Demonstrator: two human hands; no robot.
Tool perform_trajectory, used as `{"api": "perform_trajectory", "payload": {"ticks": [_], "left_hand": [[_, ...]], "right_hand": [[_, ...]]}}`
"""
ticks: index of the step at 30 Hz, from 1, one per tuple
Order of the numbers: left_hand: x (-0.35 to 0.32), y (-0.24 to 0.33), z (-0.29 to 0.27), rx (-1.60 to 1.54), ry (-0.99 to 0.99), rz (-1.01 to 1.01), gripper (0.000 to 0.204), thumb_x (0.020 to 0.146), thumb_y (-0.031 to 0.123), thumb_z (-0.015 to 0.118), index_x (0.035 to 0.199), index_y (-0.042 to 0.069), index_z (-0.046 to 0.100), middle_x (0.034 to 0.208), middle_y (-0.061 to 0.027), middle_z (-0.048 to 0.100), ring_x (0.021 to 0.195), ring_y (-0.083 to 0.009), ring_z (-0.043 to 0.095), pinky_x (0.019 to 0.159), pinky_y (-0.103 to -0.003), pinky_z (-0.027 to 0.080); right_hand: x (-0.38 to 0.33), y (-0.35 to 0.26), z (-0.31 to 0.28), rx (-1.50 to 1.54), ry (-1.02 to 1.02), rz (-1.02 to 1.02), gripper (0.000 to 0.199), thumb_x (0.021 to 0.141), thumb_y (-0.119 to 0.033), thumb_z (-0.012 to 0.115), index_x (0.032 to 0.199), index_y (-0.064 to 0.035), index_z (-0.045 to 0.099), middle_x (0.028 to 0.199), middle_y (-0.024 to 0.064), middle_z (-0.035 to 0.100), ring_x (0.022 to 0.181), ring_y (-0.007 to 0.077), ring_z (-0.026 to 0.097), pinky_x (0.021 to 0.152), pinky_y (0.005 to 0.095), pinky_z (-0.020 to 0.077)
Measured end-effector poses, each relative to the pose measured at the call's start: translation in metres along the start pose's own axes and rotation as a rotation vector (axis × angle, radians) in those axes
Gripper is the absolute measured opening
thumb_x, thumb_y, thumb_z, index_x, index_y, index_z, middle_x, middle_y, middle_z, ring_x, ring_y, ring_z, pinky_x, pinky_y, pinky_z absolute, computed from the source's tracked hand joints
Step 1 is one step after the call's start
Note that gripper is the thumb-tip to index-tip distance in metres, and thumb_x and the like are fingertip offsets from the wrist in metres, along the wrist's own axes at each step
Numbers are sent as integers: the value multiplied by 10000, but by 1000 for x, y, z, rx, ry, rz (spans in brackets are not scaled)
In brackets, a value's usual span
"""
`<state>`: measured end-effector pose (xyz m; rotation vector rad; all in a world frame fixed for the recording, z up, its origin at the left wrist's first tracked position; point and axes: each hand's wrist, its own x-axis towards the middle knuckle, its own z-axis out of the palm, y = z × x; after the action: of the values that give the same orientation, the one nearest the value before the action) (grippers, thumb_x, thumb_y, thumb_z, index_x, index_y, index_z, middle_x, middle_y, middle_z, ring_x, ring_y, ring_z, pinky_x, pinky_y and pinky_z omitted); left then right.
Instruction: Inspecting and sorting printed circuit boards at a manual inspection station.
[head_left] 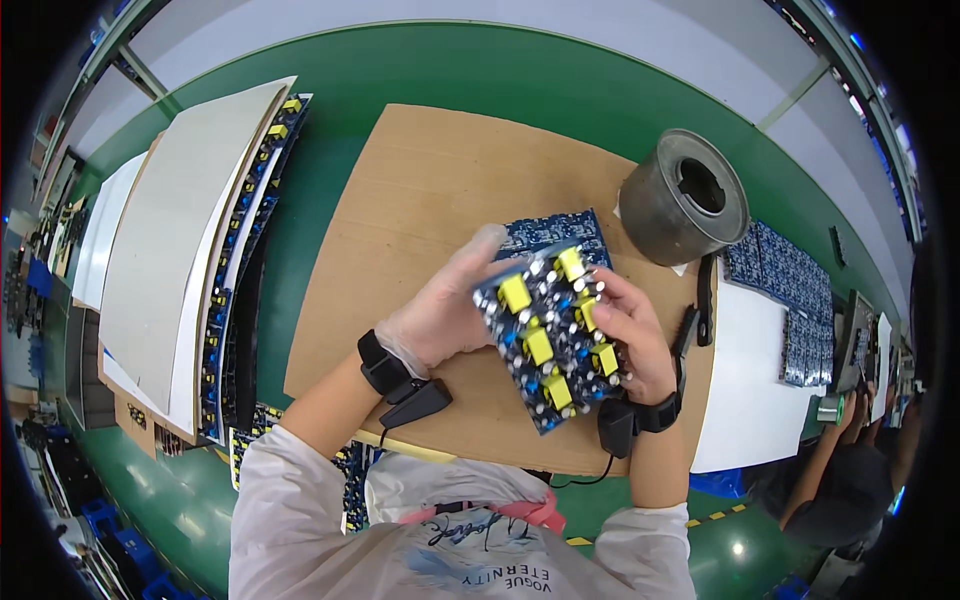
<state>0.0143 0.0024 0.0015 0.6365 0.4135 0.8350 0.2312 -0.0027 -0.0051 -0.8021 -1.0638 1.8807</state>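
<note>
Right hand (632, 330) pinches the populated circuit board (538, 345) at right; gloved left hand (448, 312) reaches behind it, grip hidden.

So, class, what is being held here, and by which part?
A populated circuit board: the right hand grips its right edge; the left hand is at its left edge, hold partly hidden.

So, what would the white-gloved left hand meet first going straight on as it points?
First, the blue circuit board with square yellow blocks, close against the white-gloved left hand; beyond, probably the flat blue circuit panel on the tan cardboard sheet, though depth is unclear.
</note>
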Motion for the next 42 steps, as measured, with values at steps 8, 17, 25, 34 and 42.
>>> {"api": "perform_trajectory", "payload": {"ticks": [8,17,25,34,42], "left_hand": [[2,1,4,24,73,216,672,908,517,384,1351,15,328,1302,-107,459,1147,-220,495,975,-374,400],[1,15,0,-242,74,229,630,928,474,347,1363,18,314,1347,-119,417,1191,-240,457,994,-394,380],[2,2,-13,-295,108,233,465,943,378,397,1282,60,407,1308,-125,448,1164,-276,480,942,-441,438],[1,-2,-16,-197,127,217,398,958,362,387,1258,104,421,1203,-105,530,997,-282,595,766,-386,542],[0,-4,-20,-198,71,225,412,954,378,401,1259,102,415,1183,-117,540,971,-278,608,760,-370,542]], "right_hand": [[3,-2,22,382,156,-357,554,872,-242,558,1319,-8,329,1195,166,529,1049,283,556,885,374,458],[4,-10,8,314,-79,-90,503,920,-314,418,1290,15,329,1127,224,553,863,331,629,636,386,539],[6,2,8,263,12,-129,473,920,-299,407,1269,16,354,1014,200,598,751,287,650,572,339,539],[6,5,4,383,50,-128,380,949,-327,378,1121,-3,481,938,162,610,656,246,613,537,315,506],[5,3,6,390,119,-103,393,960,-345,358,1066,0,515,859,156,612,686,257,614,543,327,493]]}}
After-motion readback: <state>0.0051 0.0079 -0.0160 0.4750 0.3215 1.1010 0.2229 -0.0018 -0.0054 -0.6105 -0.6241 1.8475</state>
